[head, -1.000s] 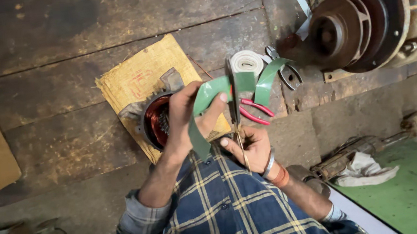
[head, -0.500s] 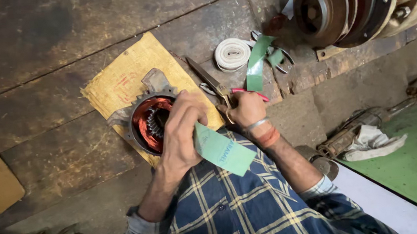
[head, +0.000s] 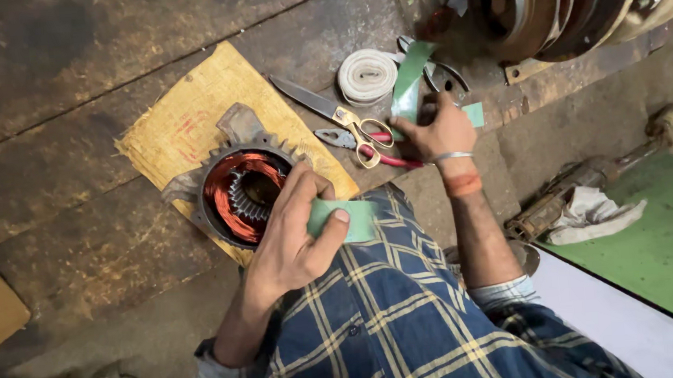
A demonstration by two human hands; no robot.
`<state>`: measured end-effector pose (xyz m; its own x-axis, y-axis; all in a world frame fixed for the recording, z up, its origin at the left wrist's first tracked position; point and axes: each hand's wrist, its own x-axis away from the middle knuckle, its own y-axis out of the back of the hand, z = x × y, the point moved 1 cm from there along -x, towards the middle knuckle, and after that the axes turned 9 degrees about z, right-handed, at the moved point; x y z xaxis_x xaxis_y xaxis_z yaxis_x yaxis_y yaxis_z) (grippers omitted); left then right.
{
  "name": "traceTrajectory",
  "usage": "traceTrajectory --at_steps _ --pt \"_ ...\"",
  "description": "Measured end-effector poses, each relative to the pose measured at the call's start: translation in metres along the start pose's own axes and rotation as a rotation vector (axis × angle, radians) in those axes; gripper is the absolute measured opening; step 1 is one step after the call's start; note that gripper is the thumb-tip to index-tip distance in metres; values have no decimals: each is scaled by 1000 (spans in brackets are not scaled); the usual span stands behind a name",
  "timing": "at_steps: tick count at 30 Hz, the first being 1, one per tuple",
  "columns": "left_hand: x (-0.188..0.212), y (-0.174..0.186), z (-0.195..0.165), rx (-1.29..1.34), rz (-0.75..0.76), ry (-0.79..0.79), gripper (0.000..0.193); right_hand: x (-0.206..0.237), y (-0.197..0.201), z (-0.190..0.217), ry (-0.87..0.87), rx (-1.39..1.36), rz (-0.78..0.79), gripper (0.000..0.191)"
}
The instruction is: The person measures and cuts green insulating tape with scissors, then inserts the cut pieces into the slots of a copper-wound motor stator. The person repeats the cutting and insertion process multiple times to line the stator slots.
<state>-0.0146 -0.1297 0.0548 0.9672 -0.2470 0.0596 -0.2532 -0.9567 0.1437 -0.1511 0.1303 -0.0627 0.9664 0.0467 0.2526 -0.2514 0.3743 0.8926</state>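
– How many green strips?
– Two. The left hand (head: pixel 289 243) pinches one strip (head: pixel 346 218) beside the one motor (head: pixel 244 195).
– And the right hand (head: pixel 435 131)?
– It grips the other strip (head: pixel 410 85), near one pair of scissors (head: pixel 348 125) and one tape roll (head: pixel 366 76).

A roll of white tape (head: pixel 367 76) lies on the dark wooden floor (head: pixel 69 89), just beside a pair of scissors (head: pixel 340 122) with gold handles. A large round metal machine part (head: pixel 552 0) sits at the top right. Farther right, a white rag (head: pixel 587 211) rests near a green mat (head: pixel 664 245).
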Motion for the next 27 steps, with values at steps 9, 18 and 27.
traceTrajectory --at_steps 9,18,27 --pt "0 8 25 736 106 109 25 19 3 4 59 -1080 195 27" --pt "-14 43 2 -73 16 248 53 73 55 61 301 -1064 855 29" --pt "-19 18 21 424 -458 -91 76 100 50 72 307 -956 684 28"
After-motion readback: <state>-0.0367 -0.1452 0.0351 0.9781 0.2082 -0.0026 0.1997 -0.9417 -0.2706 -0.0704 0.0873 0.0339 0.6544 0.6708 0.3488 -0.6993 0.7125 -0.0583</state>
